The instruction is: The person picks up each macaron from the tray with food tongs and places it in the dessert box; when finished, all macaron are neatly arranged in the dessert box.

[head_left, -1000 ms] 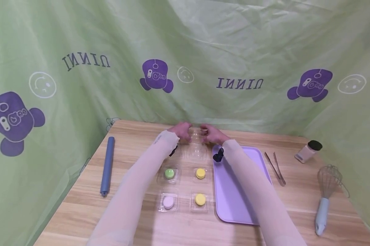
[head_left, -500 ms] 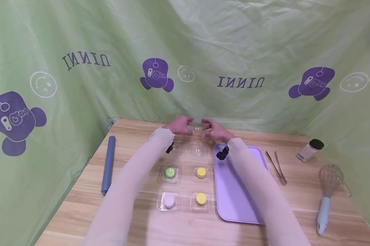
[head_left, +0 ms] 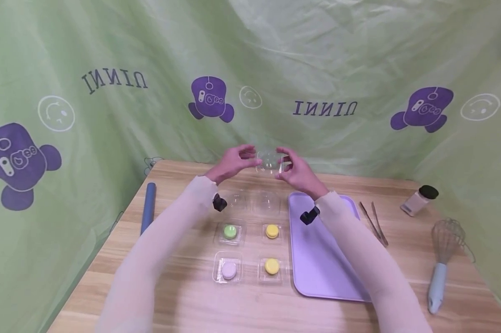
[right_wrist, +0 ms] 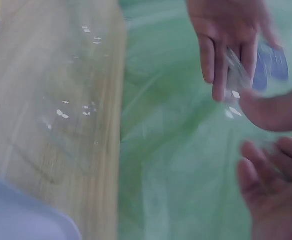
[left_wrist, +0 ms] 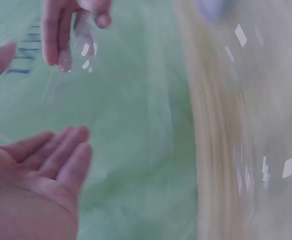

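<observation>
Between my hands, above the back of the table, is a clear plastic domed lid (head_left: 269,161). My right hand (head_left: 298,173) pinches its right side between thumb and fingers. At its left side my left hand (head_left: 235,162) has its fingers spread and mostly straight; whether they touch the lid is hard to tell. Two more clear domed pieces (head_left: 268,202) lie on the table below the hands. Nearer stand small clear trays, each with one macaron: a green macaron (head_left: 230,231), a lilac macaron (head_left: 229,270), a yellow macaron (head_left: 272,231) and another yellow macaron (head_left: 271,266).
A purple tray (head_left: 317,259) lies under my right forearm. Right of it are tongs (head_left: 374,224), a black-capped jar (head_left: 419,200) and a whisk (head_left: 439,268). At the left lies a blue rolling pin (head_left: 149,208). A green curtain (head_left: 275,69) hangs behind the wooden table (head_left: 184,296).
Both hands have risen from the table's back edge, and the clear lid has come up between them. The forearms have spread apart slightly. The macarons and trays stay where they were.
</observation>
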`<control>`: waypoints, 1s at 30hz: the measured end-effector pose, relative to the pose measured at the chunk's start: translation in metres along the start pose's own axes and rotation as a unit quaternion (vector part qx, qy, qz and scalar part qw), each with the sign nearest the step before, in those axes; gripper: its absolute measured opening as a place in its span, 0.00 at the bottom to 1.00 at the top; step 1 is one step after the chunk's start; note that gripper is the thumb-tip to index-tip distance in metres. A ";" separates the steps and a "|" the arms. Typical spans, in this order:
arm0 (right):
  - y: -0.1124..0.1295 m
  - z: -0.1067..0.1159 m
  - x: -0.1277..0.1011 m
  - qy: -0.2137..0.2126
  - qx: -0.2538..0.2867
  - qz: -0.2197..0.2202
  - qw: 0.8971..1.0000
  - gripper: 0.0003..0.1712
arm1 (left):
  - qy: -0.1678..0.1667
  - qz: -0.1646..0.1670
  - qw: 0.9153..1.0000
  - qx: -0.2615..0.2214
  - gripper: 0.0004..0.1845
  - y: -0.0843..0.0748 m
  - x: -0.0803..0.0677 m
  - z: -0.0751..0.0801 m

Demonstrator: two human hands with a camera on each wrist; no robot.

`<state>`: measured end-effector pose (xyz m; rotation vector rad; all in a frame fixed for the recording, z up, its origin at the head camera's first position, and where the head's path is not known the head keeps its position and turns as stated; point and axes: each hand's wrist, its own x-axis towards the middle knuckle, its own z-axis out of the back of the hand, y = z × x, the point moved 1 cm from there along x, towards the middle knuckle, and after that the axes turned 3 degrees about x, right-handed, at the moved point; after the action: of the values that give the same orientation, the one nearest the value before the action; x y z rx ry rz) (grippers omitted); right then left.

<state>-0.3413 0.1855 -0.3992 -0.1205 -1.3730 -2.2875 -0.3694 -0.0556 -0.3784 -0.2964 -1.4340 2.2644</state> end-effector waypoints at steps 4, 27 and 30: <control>0.020 -0.008 -0.013 -0.062 -0.133 0.178 0.973 0.52 | 0.044 0.028 0.988 -0.147 0.37 -0.005 -0.017 0.003; 0.036 -0.023 -0.048 -0.164 -0.392 0.527 0.736 0.25 | 0.250 0.080 0.923 -0.283 0.57 -0.014 -0.058 -0.005; 0.036 -0.024 -0.049 -0.164 -0.392 0.532 0.732 0.25 | 0.241 0.081 0.925 -0.283 0.56 -0.016 -0.060 -0.005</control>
<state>-0.2788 0.1682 -0.3970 -1.2639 -0.1304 -1.6221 -0.3107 -0.0742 -0.3691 -1.1016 -1.7835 1.6555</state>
